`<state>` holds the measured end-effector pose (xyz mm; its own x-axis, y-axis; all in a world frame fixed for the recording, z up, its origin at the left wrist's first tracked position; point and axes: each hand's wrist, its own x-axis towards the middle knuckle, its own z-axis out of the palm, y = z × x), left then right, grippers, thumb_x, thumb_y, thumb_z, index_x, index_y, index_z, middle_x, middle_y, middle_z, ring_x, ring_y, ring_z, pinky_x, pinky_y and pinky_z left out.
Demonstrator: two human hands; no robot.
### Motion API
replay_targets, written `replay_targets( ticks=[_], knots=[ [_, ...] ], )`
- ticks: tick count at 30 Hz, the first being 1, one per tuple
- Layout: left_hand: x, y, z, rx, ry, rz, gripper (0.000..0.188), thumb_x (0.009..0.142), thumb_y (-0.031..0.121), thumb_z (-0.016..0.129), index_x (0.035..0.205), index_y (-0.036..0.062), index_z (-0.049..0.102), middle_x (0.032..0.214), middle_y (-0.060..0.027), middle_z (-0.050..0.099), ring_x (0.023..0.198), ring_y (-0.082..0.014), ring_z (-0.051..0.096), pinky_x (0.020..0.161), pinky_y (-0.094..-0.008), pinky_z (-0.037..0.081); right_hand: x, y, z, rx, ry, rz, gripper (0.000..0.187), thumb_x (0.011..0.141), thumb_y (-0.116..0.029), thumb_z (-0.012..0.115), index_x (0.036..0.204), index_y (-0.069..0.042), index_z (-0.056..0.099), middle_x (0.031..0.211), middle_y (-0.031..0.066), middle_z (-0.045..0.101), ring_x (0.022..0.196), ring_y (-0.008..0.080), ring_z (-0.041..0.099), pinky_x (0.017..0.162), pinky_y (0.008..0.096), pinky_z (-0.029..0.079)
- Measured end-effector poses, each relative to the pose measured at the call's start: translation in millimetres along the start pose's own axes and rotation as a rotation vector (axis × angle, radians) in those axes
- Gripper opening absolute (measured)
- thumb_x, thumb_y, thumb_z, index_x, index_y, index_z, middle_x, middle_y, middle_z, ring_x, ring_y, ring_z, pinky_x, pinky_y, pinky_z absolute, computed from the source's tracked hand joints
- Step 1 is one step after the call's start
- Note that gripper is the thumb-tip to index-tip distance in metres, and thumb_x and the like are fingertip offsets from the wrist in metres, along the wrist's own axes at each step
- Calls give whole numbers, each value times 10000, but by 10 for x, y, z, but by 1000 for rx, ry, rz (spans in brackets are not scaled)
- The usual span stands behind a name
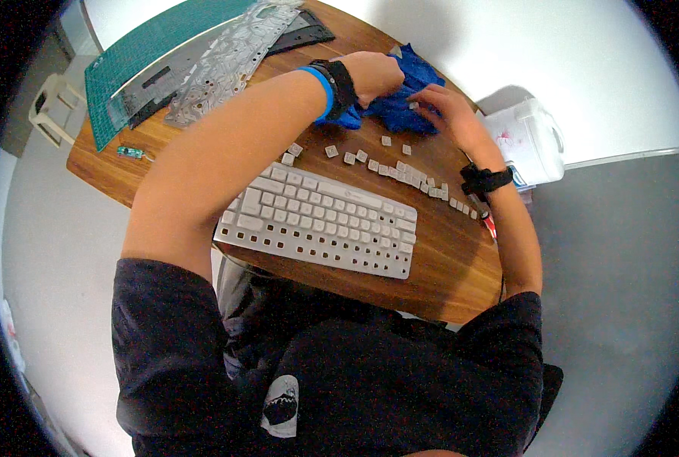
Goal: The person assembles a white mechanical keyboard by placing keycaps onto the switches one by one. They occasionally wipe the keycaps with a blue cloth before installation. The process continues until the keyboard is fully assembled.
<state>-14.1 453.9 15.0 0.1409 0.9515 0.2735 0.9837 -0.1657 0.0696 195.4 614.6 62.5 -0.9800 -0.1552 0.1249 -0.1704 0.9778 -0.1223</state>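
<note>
I see the crumpled blue bag (405, 114) between both hands, just left of the right hand (454, 111), whose fingers seem pinched on a white keycap (414, 105); the left hand's (374, 78) finger state I cannot tell.

In the upper middle, the left hand (377, 76) is hiding its own fingertips and covering part of the blue bag (413, 80). The right hand (450, 110) is blurring at the fingers, and the pale bit (413, 105) beside them is looking too small to identify. Left of centre, the left forearm (240, 141) is covering the upper left corner of the keyboard (317, 215). Marks on the loose keys (404, 175) are appearing too small to read. The top edge is cutting off the green mat (141, 68); the bottom edge, the black shirt (400, 381).
</note>
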Motion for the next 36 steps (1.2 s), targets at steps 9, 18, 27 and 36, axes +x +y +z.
replay_targets(
  ticks=[9, 18, 27, 36],
  knots=[
    [-162, 29, -159, -97, -143, -65, 450, 740, 155, 897, 1173, 113, 780, 1131, -172, 799, 1102, -417, 760, 911, -518, 622, 49, -79, -2, -266, -99, -64, 203, 973, -79, 758, 1172, -53, 728, 1141, 125, 703, 989, 344, 707, 877, 418, 596],
    [-327, -72, -96, -177, -158, -50, 337, 942, 261, 772, 1183, 92, 607, 1036, -196, 776, 998, -459, 752, 797, -548, 583, 279, -527, 463, 184, -54, -76, 215, 904, -79, 819, 1097, -87, 726, 1014, 79, 740, 986, 272, 726, 852, 406, 591],
    [-441, -148, 1, -184, -198, -40, 307, 968, 255, 731, 1175, 91, 573, 1014, -203, 748, 994, -454, 731, 783, -545, 557, 330, -601, 329, 233, -42, -125, 218, 909, -101, 828, 1096, -63, 724, 1049, 102, 740, 968, 278, 723, 841, 402, 585],
    [-374, 62, -193, -77, -168, -1, 449, 956, 260, 737, 1357, 112, 600, 1075, -232, 786, 1005, -484, 755, 826, -606, 593, -173, -429, 45, 195, -260, 207, 193, 922, -115, 828, 1045, -20, 713, 929, 117, 719, 887, 267, 710, 808, 385, 571]
  ],
)
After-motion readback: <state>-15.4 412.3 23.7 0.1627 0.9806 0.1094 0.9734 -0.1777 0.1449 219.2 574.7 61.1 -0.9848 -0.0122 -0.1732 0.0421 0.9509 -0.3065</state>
